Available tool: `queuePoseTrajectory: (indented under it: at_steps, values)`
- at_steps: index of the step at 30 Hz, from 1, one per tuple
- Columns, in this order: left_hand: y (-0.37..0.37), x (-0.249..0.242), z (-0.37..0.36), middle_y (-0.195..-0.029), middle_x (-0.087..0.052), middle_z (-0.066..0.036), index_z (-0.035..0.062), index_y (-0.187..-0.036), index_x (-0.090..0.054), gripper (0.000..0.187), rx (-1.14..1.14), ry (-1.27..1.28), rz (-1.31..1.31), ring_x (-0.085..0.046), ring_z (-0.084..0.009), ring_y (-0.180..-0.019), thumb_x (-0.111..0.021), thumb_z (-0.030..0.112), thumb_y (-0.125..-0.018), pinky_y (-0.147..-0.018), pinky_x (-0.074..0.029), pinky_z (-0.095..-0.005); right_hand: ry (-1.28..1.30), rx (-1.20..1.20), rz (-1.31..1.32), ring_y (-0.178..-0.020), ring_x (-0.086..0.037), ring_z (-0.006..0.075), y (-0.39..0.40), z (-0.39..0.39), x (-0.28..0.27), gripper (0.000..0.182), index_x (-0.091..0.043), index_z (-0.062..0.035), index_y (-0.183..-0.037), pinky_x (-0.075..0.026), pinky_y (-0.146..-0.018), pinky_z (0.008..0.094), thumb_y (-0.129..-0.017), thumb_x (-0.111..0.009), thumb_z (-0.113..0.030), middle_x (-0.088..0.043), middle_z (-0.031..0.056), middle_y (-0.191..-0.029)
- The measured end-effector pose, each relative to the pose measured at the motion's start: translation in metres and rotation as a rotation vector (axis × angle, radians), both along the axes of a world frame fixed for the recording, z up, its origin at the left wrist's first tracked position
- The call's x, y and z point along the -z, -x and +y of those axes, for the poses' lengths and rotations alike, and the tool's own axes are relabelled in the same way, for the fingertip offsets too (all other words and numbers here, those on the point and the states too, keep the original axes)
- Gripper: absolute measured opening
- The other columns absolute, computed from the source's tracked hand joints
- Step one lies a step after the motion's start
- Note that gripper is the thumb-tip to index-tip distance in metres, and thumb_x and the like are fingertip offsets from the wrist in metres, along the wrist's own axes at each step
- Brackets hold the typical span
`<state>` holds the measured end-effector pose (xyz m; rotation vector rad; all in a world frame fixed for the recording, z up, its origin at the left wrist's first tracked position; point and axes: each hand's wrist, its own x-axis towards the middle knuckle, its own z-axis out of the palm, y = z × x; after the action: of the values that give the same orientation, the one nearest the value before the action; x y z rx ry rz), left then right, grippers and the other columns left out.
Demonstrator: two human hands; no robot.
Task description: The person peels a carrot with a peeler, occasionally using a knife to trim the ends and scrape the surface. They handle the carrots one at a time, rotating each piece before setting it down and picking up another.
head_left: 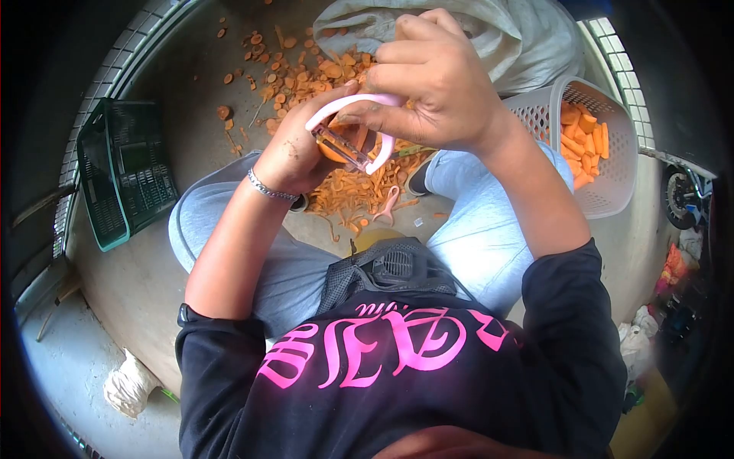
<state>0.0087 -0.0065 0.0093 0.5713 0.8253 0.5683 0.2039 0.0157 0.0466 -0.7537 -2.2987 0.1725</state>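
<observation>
Your right hand [434,84] clamps the pink peeler [384,157] between thumb and fingers. Its blade lies over the carrot [330,153], which your left hand [298,145] grips, above peelings [344,195] on the floor [202,153].

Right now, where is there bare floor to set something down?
Bare floor: between the green crate and scattered carrot slices; also between crate and white bundle. Crowded: between the shoes, with peelings and a loose pink peeler.

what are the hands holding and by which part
The right hand holds the pink peeler on its handle side, away from the blade. The left hand holds a carrot; exactly where is hidden.
</observation>
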Motion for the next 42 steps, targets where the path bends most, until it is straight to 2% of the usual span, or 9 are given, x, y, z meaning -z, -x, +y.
queuePoseTrajectory:
  at_steps: [3,8,12,18,24,28,31,35,42]
  values:
    - [0.015,0.011,0.003,-0.100,-0.065,-0.009,-0.0002,-0.115,-0.059,0.036,0.116,-0.151,-0.139,-0.065,-0.0153,-0.086,-0.057,0.028,-0.092,-0.071,-0.055,-0.0287,0.029,-0.056,-0.017,-0.063,-0.042,0.0180,0.000,0.002,0.001,0.032,-0.060,-0.0161,-0.067,-0.028,-0.065,0.0344,-0.083,-0.067,-0.043,-0.045,-0.0018,-0.062]
    - [0.006,0.000,-0.003,-0.099,-0.063,-0.006,0.0001,-0.120,-0.057,0.036,0.042,-0.279,0.131,-0.061,-0.0113,-0.088,-0.051,0.026,-0.096,-0.073,-0.052,-0.0267,0.023,-0.025,-0.019,-0.064,-0.043,0.0191,0.002,-0.001,0.004,0.033,-0.063,-0.0140,-0.069,-0.030,-0.067,0.0336,-0.080,-0.068,-0.045,-0.046,-0.0013,-0.061]
    - [0.001,-0.003,0.000,-0.098,-0.062,-0.005,0.0003,-0.122,-0.057,0.035,-0.066,-0.052,0.028,-0.060,-0.0104,-0.089,-0.050,0.024,-0.098,-0.075,-0.050,-0.0265,0.083,-0.014,-0.031,-0.064,-0.043,0.0194,0.001,-0.002,0.004,0.032,-0.066,-0.0133,-0.071,-0.031,-0.067,0.0334,-0.079,-0.069,-0.044,-0.047,-0.0019,-0.061]
    - [0.013,0.003,0.003,-0.107,-0.063,-0.009,-0.0019,-0.123,-0.053,0.037,0.180,-0.184,0.005,-0.066,-0.0162,-0.093,-0.048,0.023,-0.097,-0.079,-0.056,-0.0306,0.084,-0.051,0.017,-0.062,-0.041,0.0181,-0.005,0.002,0.002,0.033,-0.058,-0.0159,-0.065,-0.028,-0.065,0.0336,-0.083,-0.067,-0.042,-0.044,-0.0014,-0.060]
    - [0.006,-0.025,-0.001,-0.066,-0.057,-0.009,-0.0016,-0.109,-0.053,0.045,0.228,0.039,-0.019,-0.053,-0.0146,-0.051,-0.031,0.037,-0.103,-0.049,-0.045,-0.0240,-0.008,0.145,-0.076,-0.056,-0.040,0.0198,-0.043,0.029,0.009,0.040,-0.054,-0.0135,-0.059,-0.028,-0.058,0.0347,-0.083,-0.067,-0.042,-0.044,-0.0001,-0.055]
    - [0.015,-0.009,0.007,-0.078,-0.060,-0.005,-0.0029,-0.107,-0.058,0.035,0.184,0.169,-0.378,-0.057,-0.0121,-0.062,-0.044,0.029,-0.101,-0.053,-0.044,-0.0229,0.038,0.057,0.044,-0.053,-0.039,0.0212,-0.037,0.029,0.010,0.038,-0.056,-0.0123,-0.059,-0.028,-0.056,0.0355,-0.083,-0.067,-0.041,-0.046,0.0009,-0.055]
    - [0.020,0.001,0.010,-0.088,-0.062,-0.005,-0.0025,-0.116,-0.057,0.034,0.241,-0.022,-0.406,-0.060,-0.0117,-0.072,-0.046,0.026,-0.100,-0.059,-0.048,-0.0230,0.060,-0.014,0.089,-0.053,-0.039,0.0212,-0.023,0.014,0.003,0.035,-0.058,-0.0123,-0.062,-0.028,-0.056,0.0350,-0.082,-0.069,-0.039,-0.047,0.0013,-0.056]
    - [-0.002,-0.011,-0.002,-0.074,-0.061,-0.008,0.0015,-0.124,-0.052,0.043,0.022,-0.138,0.165,-0.058,-0.0141,-0.057,-0.040,0.034,-0.099,-0.041,-0.041,-0.0225,0.037,-0.051,0.088,-0.056,-0.040,0.0199,-0.012,0.008,0.001,0.030,-0.061,-0.0131,-0.065,-0.028,-0.058,0.0340,-0.081,-0.070,-0.037,-0.049,0.0004,-0.059]
    - [0.002,0.001,-0.004,-0.092,-0.067,-0.010,0.0029,-0.121,-0.056,0.041,0.046,-0.182,0.133,-0.063,-0.0137,-0.067,-0.044,0.034,-0.097,-0.043,-0.045,-0.0223,-0.017,-0.033,-0.019,-0.062,-0.042,0.0190,-0.009,0.007,-0.002,0.033,-0.058,-0.0153,-0.065,-0.029,-0.064,0.0333,-0.082,-0.068,-0.041,-0.045,-0.0006,-0.061]
